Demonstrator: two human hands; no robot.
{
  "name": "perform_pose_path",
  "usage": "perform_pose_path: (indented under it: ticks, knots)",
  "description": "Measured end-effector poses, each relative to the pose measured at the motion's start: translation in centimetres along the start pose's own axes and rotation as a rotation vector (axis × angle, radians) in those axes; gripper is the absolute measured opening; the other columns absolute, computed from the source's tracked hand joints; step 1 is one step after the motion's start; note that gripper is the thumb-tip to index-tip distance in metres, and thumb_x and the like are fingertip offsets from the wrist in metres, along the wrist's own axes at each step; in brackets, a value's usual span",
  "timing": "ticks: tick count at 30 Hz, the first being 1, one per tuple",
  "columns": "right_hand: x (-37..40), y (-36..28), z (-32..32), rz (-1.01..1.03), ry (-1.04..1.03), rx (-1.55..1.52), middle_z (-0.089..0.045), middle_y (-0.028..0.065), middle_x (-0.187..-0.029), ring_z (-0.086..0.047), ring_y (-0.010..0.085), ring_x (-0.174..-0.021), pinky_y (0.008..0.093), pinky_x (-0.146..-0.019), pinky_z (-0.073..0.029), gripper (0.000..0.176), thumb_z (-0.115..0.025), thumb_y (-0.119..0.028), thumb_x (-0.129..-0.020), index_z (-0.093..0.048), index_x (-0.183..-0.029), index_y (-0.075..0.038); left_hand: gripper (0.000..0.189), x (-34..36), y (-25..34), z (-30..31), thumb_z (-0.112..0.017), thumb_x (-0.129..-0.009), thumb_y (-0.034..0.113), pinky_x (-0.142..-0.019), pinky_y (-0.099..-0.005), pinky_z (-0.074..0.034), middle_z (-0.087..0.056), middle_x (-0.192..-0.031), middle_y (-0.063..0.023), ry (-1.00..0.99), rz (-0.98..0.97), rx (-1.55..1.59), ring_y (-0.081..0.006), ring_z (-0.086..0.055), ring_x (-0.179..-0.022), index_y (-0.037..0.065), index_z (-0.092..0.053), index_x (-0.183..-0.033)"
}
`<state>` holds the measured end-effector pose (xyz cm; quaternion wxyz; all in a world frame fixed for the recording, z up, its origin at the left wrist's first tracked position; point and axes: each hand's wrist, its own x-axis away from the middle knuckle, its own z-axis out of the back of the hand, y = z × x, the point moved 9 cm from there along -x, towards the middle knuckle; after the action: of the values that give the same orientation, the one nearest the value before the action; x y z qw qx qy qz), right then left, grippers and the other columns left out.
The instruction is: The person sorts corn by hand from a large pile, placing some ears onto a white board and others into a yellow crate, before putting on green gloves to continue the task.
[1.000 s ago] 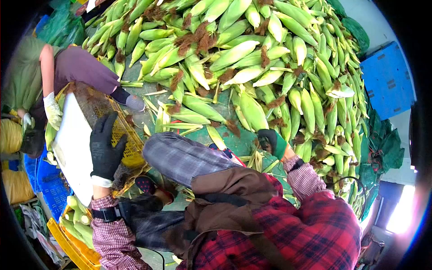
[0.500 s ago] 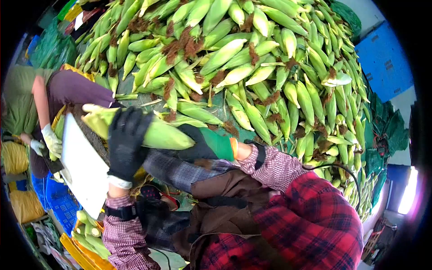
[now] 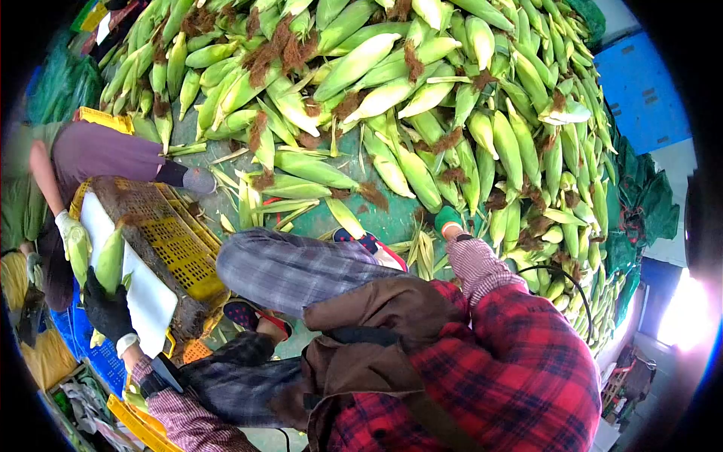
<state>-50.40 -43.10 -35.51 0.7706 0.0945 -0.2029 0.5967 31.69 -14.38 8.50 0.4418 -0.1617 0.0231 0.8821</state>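
Observation:
My left hand (image 3: 108, 307), in a black glove, grips the lower end of a green ear of corn (image 3: 111, 260) over the white board (image 3: 151, 290). Silk shows at the ear's upper end. My right hand (image 3: 448, 218), in a green glove, reaches down to the near edge of the heap of corn (image 3: 376, 64). Unhusked ears lie right beside it, and its fingers are largely hidden, so I cannot tell what they hold. Close to my left hand, a co-worker's gloved hand (image 3: 76, 239) holds another ear.
The white board lies across a yellow crate (image 3: 181, 260) with debris along its edge. Blue crates (image 3: 102, 350) stand beyond it. Loose husks (image 3: 425, 252) and several ears are on the green floor near my feet. The co-worker's leg (image 3: 113, 154) extends at the left.
My left hand has carried the ear left and down to the white board. My right hand has moved away from my left, out to the right, to the corn heap.

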Motion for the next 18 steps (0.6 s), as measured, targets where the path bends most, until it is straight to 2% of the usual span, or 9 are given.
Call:
perform_pose_path:
  ticks: [2, 5, 6, 8, 9, 12, 13, 16, 18]
  knots:
    - [0.3, -0.5, 0.3, -0.014, 0.002, 0.01, -0.069, 0.0275, -0.123, -0.067, 0.0425, -0.114, 0.0498, -0.094, -0.054, 0.043, -0.069, -0.034, -0.088, -0.073, -0.118, -0.004, 0.083, 0.0, -1.0, -0.5, -0.084, -0.074, 0.017, -0.109, -0.0462, -0.045, -0.061, -0.14, -0.022, 0.059, -0.009, -0.059, -0.0407, -0.057, -0.128, 0.007, -0.05, -0.149]
    - [2.0, -2.7, 3.2, 0.214, -0.082, -0.203, -0.068, 0.0255, -0.127, -0.064, 0.0475, -0.115, 0.0478, -0.096, -0.052, 0.065, -0.079, -0.045, -0.082, -0.066, -0.132, -0.007, 0.08, -0.5, 0.8, -0.7, -0.081, -0.081, 0.016, -0.111, -0.0462, -0.044, -0.056, -0.146, -0.023, 0.094, -0.117, 0.064, -0.0418, -0.054, -0.132, 0.005, -0.047, -0.152]
    - [2.3, -1.7, 3.2, 0.198, -0.082, -0.361, -0.069, 0.0237, -0.126, -0.068, 0.0434, -0.111, 0.0463, -0.094, -0.053, 0.061, -0.081, -0.038, -0.082, -0.066, -0.133, -0.007, 0.078, -0.7, 2.0, -0.4, -0.081, -0.082, 0.015, -0.112, -0.0461, -0.043, -0.056, -0.146, -0.023, 0.075, -0.118, 0.091, -0.0414, -0.054, -0.133, 0.004, -0.047, -0.151]
    - [4.4, -0.7, 3.3, -0.105, -0.375, -1.059, -0.071, 0.0153, -0.112, -0.069, 0.0319, -0.098, 0.0401, -0.085, -0.055, 0.048, -0.08, -0.027, -0.085, -0.068, -0.126, -0.005, 0.071, -0.9, 4.6, 0.2, -0.078, -0.085, 0.013, -0.114, -0.0455, -0.04, -0.056, -0.146, -0.0221, 0.079, -0.174, 0.192, -0.0398, -0.053, -0.135, 0.003, -0.049, -0.15]
    - [4.9, -0.6, 3.8, -0.14, -0.412, -1.178, -0.069, 0.0118, -0.102, -0.067, 0.0275, -0.088, 0.0376, -0.076, -0.052, 0.042, -0.078, -0.031, -0.087, -0.068, -0.12, -0.007, 0.069, -0.9, 5.6, 0.6, -0.077, -0.087, 0.011, -0.116, -0.0451, -0.038, -0.056, -0.147, -0.0207, 0.079, -0.151, 0.244, -0.0389, -0.053, -0.136, 0.003, -0.049, -0.149]
    - [6.0, 0.0, 6.0, -0.074, -0.483, -1.333, -0.062, 0.0013, -0.07, -0.061, 0.0143, -0.059, 0.03, -0.05, -0.045, 0.033, -0.074, -0.042, -0.092, -0.069, -0.102, -0.011, 0.069, -1.0, 8.7, 1.6, -0.077, -0.087, 0.01, -0.119, -0.0443, -0.036, -0.055, -0.149, -0.0189, 0.074, -0.207, 0.267, -0.0364, -0.05, -0.139, 0.001, -0.047, -0.15]
    - [9.1, -1.9, 8.9, -0.239, -0.677, -1.407, -0.06, 0.0, -0.064, -0.057, 0.0141, -0.052, 0.0296, -0.045, -0.042, 0.035, -0.072, -0.046, -0.094, -0.067, -0.099, -0.012, 0.07, -1.0, 9.3, 1.7, -0.076, -0.087, 0.009, -0.119, -0.044, -0.035, -0.055, -0.149, -0.0186, 0.079, -0.217, 0.258, -0.0358, -0.049, -0.141, 0.0, -0.047, -0.15]
    - [13.0, -3.7, 13.1, -0.289, -0.621, -1.509, -0.056, -0.0046, -0.066, -0.05, 0.0068, -0.049, 0.0241, -0.043, -0.042, 0.025, -0.062, -0.027, -0.102, -0.066, -0.116, -0.006, 0.073, -1.1, 12.8, 2.8, -0.077, -0.085, 0.007, -0.12, -0.0434, -0.035, -0.053, -0.152, -0.0173, 0.038, -0.282, 0.332, -0.0347, -0.048, -0.142, 0.002, -0.047, -0.151]
    - [14.8, -5.7, 13.6, -0.29, -0.804, -1.63, -0.057, -0.0042, -0.068, -0.051, 0.0068, -0.05, 0.0244, -0.044, -0.042, 0.028, -0.062, -0.03, -0.103, -0.065, -0.118, -0.007, 0.075, -0.5, 14.6, 2.9, -0.078, -0.083, 0.006, -0.12, -0.0429, -0.035, -0.052, -0.152, -0.0168, 0.056, -0.346, 0.361, -0.035, -0.048, -0.142, 0.005, -0.048, -0.151]
